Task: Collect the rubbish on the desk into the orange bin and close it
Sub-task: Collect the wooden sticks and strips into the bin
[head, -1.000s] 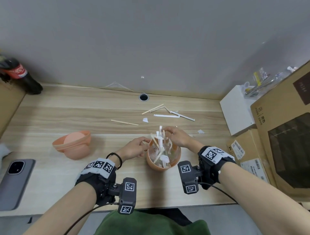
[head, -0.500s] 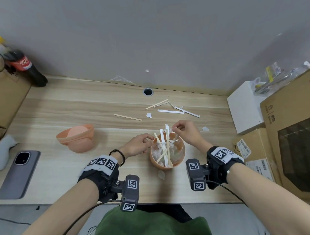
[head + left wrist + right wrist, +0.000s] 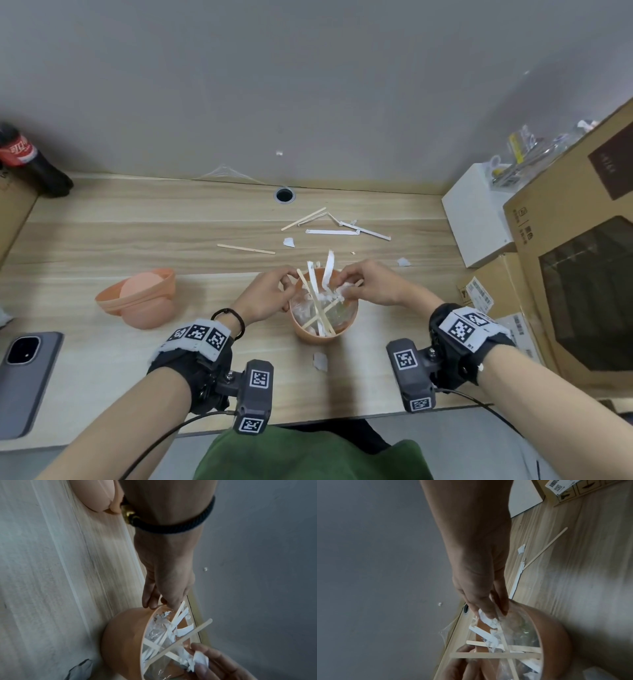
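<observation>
- Far left on the counter there's a phone near the front edge, and we leave it alone since it isn't rubbish.
- Next over is the orange lid, lying upside down and well apart from the bin. We'd guess it's parked there so the opening stays free while we load.
- Our left hand curls its fingers around the near-left rim of the orange bin, steadying it while the other hand pushes stuff in.
- The bin sits mid-counter right in front of us, stuffed with wooden sticks, paper strips and clear plastic. Several sticks poke above the rim, which will probably fight the lid later.
- Our right hand pinches a crumpled white paper wad at the bin's right rim and is tucking it inside.
- One torn scrap lies just in front of the bin, close to the counter's edge.
- Behind the bin, more loose sticks and strips wait, with open wood all around them.
- Cardboard boxes crowd the right side, so there's less elbow room there.
</observation>
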A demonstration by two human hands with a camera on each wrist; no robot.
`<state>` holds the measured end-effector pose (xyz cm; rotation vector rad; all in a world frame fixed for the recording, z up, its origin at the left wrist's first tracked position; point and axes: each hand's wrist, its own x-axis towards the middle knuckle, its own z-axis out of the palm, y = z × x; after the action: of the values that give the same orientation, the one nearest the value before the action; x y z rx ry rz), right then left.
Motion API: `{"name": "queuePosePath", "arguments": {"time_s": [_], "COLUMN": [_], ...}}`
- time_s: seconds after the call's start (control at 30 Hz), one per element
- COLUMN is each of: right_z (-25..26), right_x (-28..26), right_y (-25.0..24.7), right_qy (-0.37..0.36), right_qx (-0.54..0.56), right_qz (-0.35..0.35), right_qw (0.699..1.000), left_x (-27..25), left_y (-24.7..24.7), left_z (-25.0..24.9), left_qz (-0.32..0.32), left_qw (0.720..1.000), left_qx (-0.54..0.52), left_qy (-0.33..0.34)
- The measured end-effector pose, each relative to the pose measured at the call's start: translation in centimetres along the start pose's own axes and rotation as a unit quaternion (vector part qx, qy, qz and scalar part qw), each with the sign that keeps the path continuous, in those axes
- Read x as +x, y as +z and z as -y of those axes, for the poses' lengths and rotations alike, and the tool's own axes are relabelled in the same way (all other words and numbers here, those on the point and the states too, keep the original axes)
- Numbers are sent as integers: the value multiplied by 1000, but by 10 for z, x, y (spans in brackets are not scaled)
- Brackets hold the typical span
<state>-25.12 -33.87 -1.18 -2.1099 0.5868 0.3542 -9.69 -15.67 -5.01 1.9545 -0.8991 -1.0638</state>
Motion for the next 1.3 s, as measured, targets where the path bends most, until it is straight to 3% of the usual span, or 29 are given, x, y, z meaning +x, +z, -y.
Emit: {"name": "queuePosePath", "arguments": {"time_s": [0.23, 0.47, 0.77, 1.07, 1.13, 1.23, 1.3], "right_z": [17, 27, 46, 50, 47, 46, 48], "right_x": [-2, 9, 47, 67, 64, 65, 69], "right_y": [5, 6, 17, 27, 23, 24, 29], "right_qy": [-3, 34, 78, 31, 2, -45, -53], "right_qx": [13, 63, 42, 3, -17, -101, -126], "right_qz": [86, -29, -49, -166, -145, -54, -53], "right_qw": [996, 997, 995, 986, 989, 992, 989], "left_x": [-3, -10, -18, -20, -19, -18, -17], "left_y": [-11, -20, -14, -11, -11, -12, -13], "left_z": [8, 21, 18, 20, 20, 19, 20], "left_qz": [-52, -83, -71, -79, -77, -67, -64], "left_qw": [999, 996, 997, 996, 996, 997, 997], "left_qx": [5, 37, 25, 28, 28, 28, 27], "left_qy": [-10, -10, 0, -16, -20, -25, -33]}}
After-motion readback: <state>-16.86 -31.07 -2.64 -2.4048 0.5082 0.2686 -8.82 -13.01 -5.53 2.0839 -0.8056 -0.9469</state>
